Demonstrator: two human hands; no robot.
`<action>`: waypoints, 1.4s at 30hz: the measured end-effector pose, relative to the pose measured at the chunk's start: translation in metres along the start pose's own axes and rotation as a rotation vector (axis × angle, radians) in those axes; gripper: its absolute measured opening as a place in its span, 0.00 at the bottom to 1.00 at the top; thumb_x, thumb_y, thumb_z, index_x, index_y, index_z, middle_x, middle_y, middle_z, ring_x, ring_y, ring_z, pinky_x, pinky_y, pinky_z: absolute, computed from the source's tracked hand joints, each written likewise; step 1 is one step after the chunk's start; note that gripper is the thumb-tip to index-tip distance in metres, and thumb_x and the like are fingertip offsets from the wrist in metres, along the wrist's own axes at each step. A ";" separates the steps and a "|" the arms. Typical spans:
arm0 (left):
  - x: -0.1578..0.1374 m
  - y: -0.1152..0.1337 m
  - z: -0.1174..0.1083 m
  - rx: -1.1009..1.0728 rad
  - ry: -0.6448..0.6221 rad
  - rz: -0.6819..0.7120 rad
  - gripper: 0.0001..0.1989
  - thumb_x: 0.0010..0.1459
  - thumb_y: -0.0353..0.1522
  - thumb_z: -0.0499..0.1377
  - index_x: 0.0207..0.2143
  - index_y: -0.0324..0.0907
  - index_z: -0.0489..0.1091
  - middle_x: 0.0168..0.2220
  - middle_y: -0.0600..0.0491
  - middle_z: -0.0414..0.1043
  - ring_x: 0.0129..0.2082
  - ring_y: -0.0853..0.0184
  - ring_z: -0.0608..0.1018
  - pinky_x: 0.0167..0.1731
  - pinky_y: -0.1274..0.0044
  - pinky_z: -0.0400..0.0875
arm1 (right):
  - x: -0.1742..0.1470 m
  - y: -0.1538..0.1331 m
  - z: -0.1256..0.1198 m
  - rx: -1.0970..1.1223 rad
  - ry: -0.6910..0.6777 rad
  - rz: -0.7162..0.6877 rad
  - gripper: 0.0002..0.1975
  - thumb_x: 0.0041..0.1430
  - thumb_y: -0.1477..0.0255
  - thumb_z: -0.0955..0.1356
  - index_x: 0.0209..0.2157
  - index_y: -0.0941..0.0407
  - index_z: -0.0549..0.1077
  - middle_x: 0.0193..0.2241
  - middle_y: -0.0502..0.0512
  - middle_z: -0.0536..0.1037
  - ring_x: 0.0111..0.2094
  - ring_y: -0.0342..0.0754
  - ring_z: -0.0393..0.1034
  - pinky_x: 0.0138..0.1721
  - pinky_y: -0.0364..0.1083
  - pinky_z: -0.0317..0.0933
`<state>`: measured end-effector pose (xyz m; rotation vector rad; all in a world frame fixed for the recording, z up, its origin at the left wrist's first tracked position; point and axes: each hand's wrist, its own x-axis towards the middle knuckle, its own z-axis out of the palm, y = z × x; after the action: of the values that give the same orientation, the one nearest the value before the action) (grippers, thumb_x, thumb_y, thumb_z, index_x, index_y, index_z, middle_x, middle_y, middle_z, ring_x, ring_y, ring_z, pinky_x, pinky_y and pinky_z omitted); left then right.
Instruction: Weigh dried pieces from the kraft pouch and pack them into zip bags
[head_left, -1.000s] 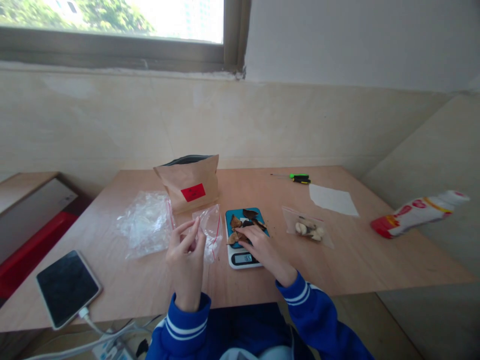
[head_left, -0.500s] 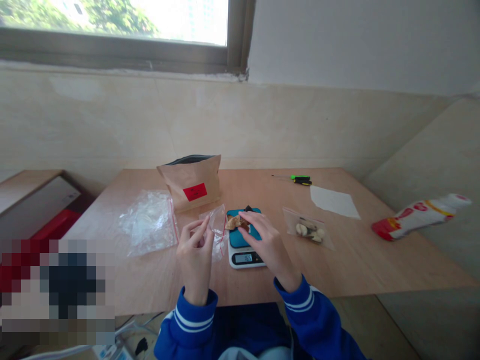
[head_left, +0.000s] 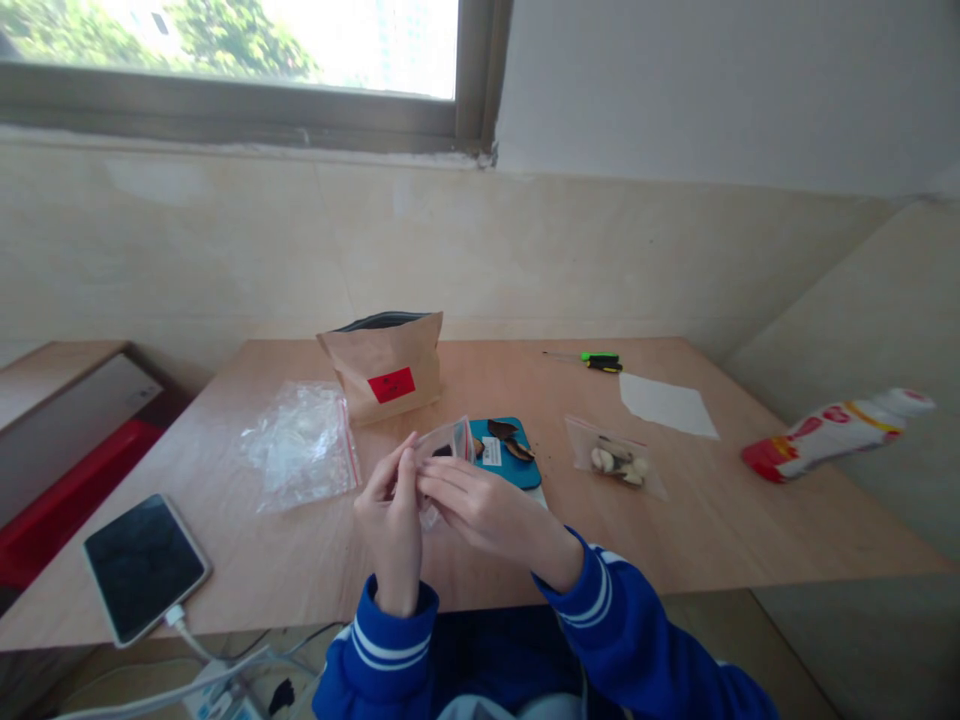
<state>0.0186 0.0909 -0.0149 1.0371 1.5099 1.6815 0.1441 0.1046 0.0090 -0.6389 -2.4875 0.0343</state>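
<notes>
My left hand [head_left: 391, 515] pinches a small clear zip bag [head_left: 456, 438] with a red seal line. At its mouth, my right hand [head_left: 484, 500] has its fingers closed together, the tips hidden by the bag and the other hand. A dark dried piece [head_left: 442, 451] shows just above those fingers, peel-like in look. Behind the right hand is a kitchen scale [head_left: 531, 478] with a blue-green top; its display is covered by the hand. Several curled brown dried pieces [head_left: 517, 449] lie on the scale.
An open brown paper pouch [head_left: 337, 365] stands behind a pile of clear bags [head_left: 296, 450]. Rightward lie a bag of pale pieces [head_left: 619, 462], screwdrivers [head_left: 600, 361], white paper [head_left: 667, 405] and a bottle [head_left: 832, 435]. A phone [head_left: 148, 565] with a cable sits front left.
My right hand has moved left from the scale to the bag, taking a brown dried piece from there. The left hand has lifted the bag's mouth, and the scale's display is now covered.
</notes>
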 end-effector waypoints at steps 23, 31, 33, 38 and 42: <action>0.008 0.000 -0.017 -0.078 0.100 -0.110 0.17 0.54 0.42 0.62 0.42 0.41 0.79 0.39 0.48 0.81 0.36 0.65 0.80 0.35 0.77 0.74 | -0.033 0.068 0.029 -0.137 0.075 0.648 0.15 0.59 0.69 0.70 0.48 0.56 0.72 0.45 0.60 0.78 0.47 0.57 0.68 0.48 0.56 0.55; 0.008 -0.008 -0.011 -0.171 0.019 -0.188 0.17 0.53 0.42 0.63 0.42 0.43 0.79 0.43 0.48 0.80 0.37 0.67 0.79 0.36 0.78 0.72 | 0.003 0.015 -0.009 0.116 0.254 0.498 0.20 0.59 0.62 0.70 0.52 0.52 0.71 0.50 0.57 0.75 0.51 0.54 0.67 0.52 0.53 0.57; 0.008 -0.010 -0.010 -0.196 0.013 -0.222 0.18 0.52 0.42 0.64 0.42 0.43 0.79 0.42 0.48 0.80 0.31 0.70 0.77 0.30 0.80 0.70 | 0.001 0.020 -0.009 0.194 0.258 0.489 0.20 0.62 0.61 0.67 0.53 0.52 0.70 0.51 0.57 0.74 0.53 0.53 0.66 0.55 0.54 0.57; 0.009 -0.014 -0.013 -0.222 0.014 -0.256 0.20 0.50 0.43 0.65 0.42 0.41 0.79 0.43 0.47 0.80 0.25 0.74 0.73 0.24 0.81 0.65 | -0.043 0.083 0.009 0.179 0.307 0.691 0.17 0.66 0.65 0.62 0.51 0.58 0.70 0.50 0.63 0.73 0.53 0.53 0.66 0.54 0.55 0.61; 0.009 -0.015 -0.012 -0.227 0.005 -0.274 0.21 0.49 0.43 0.65 0.42 0.41 0.79 0.44 0.47 0.80 0.22 0.75 0.70 0.23 0.81 0.64 | -0.080 0.118 0.032 0.026 0.065 0.697 0.22 0.62 0.66 0.66 0.55 0.61 0.68 0.55 0.69 0.70 0.56 0.59 0.62 0.56 0.62 0.57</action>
<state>0.0031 0.0950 -0.0284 0.6741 1.3569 1.6149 0.2370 0.1765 -0.0782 -1.4323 -2.0826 0.3009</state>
